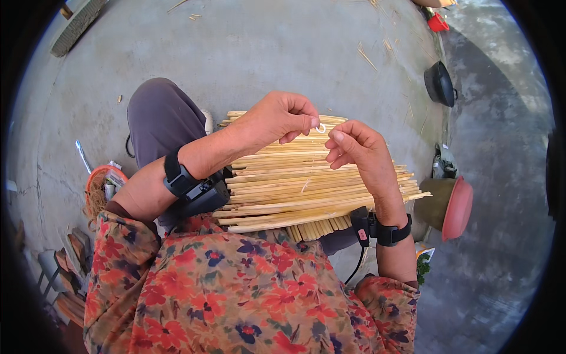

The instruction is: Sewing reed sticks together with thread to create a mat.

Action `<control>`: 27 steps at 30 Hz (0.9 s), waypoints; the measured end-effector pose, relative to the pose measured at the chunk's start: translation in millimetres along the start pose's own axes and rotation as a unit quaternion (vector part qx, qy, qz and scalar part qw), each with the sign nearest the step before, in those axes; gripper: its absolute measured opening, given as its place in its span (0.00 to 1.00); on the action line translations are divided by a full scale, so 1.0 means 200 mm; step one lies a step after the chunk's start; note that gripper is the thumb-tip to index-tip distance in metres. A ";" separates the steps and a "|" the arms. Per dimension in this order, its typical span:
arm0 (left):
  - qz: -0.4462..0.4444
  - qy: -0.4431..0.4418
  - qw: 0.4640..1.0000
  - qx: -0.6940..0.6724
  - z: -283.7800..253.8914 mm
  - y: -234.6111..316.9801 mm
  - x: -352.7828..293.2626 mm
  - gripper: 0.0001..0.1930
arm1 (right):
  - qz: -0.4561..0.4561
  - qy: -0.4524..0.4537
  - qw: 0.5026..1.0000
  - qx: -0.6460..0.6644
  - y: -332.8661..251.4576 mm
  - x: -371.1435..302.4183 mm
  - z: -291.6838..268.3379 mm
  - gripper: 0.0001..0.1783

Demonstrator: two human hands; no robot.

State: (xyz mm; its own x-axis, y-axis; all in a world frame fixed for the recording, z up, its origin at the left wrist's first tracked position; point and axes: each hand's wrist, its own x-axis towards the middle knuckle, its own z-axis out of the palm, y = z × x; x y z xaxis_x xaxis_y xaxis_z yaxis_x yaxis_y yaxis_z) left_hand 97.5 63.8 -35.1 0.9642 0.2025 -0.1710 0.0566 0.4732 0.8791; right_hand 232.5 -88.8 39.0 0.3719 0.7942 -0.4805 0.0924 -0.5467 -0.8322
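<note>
Pale yellow stalks lie side by side like a mat across my lap, with a second layer showing beneath the near edge. Above their far part, my left hand is closed, thumb and forefinger pinching a small white loop that looks like string or a thin strip. Just to the right, my right hand is also closed, thumb pressed toward the forefinger. Whatever it pinches, if anything, is too small to make out. The two hands are apart, fingertips facing each other across a narrow gap.
An orange basket with brown fibre stands at my left, above broken wood pieces. To the right are a pink basin tipped against an olive bucket, a black pot and a red container. Stray stalks litter the concrete floor.
</note>
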 end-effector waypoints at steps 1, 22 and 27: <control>-0.029 -0.015 0.999 0.027 -0.01 -0.04 0.00 0.06 | 0.018 -0.029 0.997 -0.068 0.04 -0.02 0.00 0.09; -0.195 -0.097 0.976 -0.011 0.11 -0.23 -0.05 0.05 | -0.023 -0.125 0.930 -0.346 0.17 -0.18 0.10 0.09; -0.195 -0.117 0.974 0.019 0.11 -0.23 -0.05 0.04 | -0.041 -0.124 0.936 -0.328 0.21 -0.22 0.09 0.13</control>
State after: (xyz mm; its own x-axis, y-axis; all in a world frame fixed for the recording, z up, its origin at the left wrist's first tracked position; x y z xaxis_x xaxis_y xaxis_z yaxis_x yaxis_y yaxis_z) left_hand 91.5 20.8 -64.0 0.9001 -0.1885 -0.3928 0.4349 0.4417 0.7847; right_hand 203.4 -141.5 20.4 0.1207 0.8329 -0.5401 0.6883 -0.4623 -0.5591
